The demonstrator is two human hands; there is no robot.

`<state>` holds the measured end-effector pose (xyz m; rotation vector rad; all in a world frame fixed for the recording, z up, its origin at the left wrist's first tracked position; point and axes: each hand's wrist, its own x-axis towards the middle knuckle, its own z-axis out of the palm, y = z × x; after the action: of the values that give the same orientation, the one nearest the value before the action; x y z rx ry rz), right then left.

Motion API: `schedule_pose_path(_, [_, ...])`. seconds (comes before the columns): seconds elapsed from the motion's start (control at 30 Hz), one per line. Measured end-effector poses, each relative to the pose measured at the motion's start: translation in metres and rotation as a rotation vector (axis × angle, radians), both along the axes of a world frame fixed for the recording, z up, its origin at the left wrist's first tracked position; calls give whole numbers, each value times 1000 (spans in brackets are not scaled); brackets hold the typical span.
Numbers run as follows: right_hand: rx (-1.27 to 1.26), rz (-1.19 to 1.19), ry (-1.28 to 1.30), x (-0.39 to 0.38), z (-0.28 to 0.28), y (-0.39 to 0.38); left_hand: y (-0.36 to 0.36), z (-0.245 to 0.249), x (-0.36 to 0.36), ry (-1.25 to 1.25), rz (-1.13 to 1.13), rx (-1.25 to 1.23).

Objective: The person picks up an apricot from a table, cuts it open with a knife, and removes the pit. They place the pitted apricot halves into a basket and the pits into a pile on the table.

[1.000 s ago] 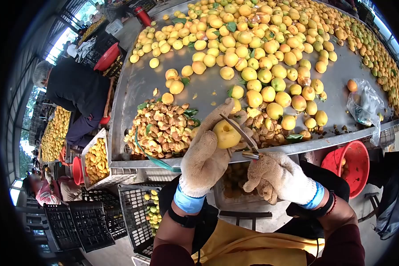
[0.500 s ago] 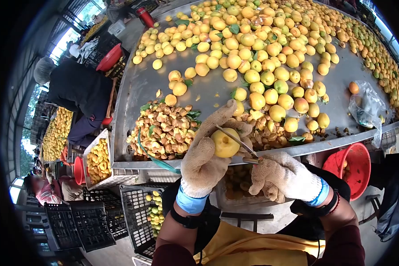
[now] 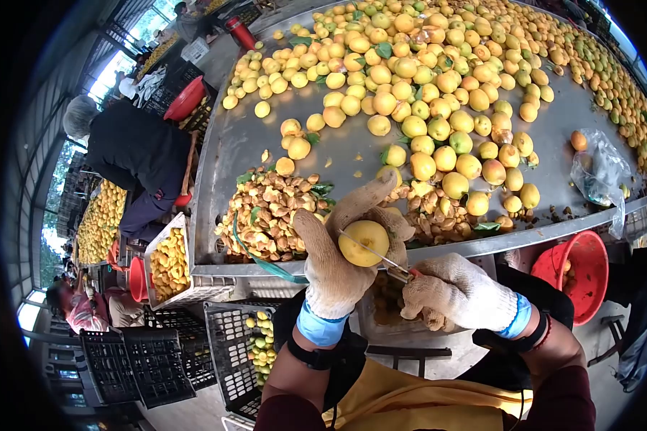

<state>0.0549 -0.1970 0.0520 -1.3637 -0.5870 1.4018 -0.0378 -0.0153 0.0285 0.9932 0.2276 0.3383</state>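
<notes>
My left hand [image 3: 333,276], in a beige work glove with a blue cuff, cradles a round yellow fruit [image 3: 358,248] between its fingers. Its thumb stands off to the left of the fruit. In my gloved right hand [image 3: 456,291] is a small knife [image 3: 397,270], gripped near its red-tipped handle. The thin blade lies across the front of the fruit. Both hands are over the near edge of a metal table [image 3: 266,140]. Just beyond my left hand is a heap of brown-orange fruit pieces [image 3: 273,215], with more scraps behind the fingers.
Many yellow fruits [image 3: 410,86] cover the table's far side. A clear plastic bag [image 3: 600,172] lies at the right. Below the edge are a red basin [image 3: 575,273], a tub under my hands and a black crate [image 3: 230,352] with green-yellow fruit. A person [image 3: 133,151] bends at the left.
The view has shifted, so the table appears slightly farther right. My left thumb has moved away from the fruit, and the knife blade now crosses lower on it.
</notes>
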Motion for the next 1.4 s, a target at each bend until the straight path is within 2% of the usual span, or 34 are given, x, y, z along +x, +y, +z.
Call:
schedule_pose_path(0.07, [42, 3, -245, -2, 3, 1, 5, 0, -3, -56, -90, 28])
schedule_pose_path(0.17, [53, 73, -345, 3, 0, 2, 7, 0, -5, -46, -115, -27])
schedule_pose_path(0.3, [14, 73, -327, -2, -3, 3, 10, 3, -8, 3, -121, 72])
schedule_pose_path(0.37, [8, 59, -238, -5, -3, 4, 8, 6, -9, 33, -49, 145])
schedule_pose_path(0.5, [82, 35, -160, -6, -9, 4, 13, 9, -10, -27, -83, 206])
schedule_pose_path(0.57, [62, 25, 7, -6, -20, 5, 9, 13, -9, 37, 24, 222])
schedule_pose_path(0.67, [-15, 30, 61, -8, -20, 7, 17, 10, -11, -3, -53, 304])
schedule_pose_path(0.77, [-28, -4, -62, -13, -26, 8, 15, 4, -8, -14, -23, 270])
schedule_pose_path(0.8, [-5, -15, 59, -12, -35, 10, 12, 8, -5, 19, 5, 256])
schedule_pose_path(0.9, [158, -58, -173, -15, -55, 8, 11, 8, -5, 24, 24, 262])
schedule_pose_path(0.97, [94, -59, -53, -11, -48, 9, 15, 6, -5, -102, -1, 139])
schedule_pose_path(1.03, [74, -74, -88, -12, -44, 12, 12, 2, -1, -159, 13, -136])
schedule_pose_path(1.07, [69, -128, 74, -10, -47, 11, 14, 0, -3, -164, 20, -126])
schedule_pose_path(1.13, [-6, -196, 371, -5, -56, 9, 19, -6, -8, -60, -75, 70])
schedule_pose_path(1.17, [3, -194, 364, -4, -48, 11, 21, -4, -9, -67, -75, 78])
schedule_pose_path(1.23, [46, -134, -129, -11, -27, 12, 23, 4, -11, 103, -91, 198])
schedule_pose_path(1.27, [74, -324, -283, -22, -25, 20, 22, 11, -12, 92, -59, 322])
schedule_pose_path(1.3, [50, -298, -420, -23, -6, 20, 23, 14, -11, 81, -72, 328])
schedule_pose_path(1.37, [-12, -208, -634, -20, -2, 19, 22, 15, -13, 27, -43, 502])
schedule_pose_path(1.4, [-10, -212, -638, -18, 2, 19, 26, 10, -12, 39, -54, 660])
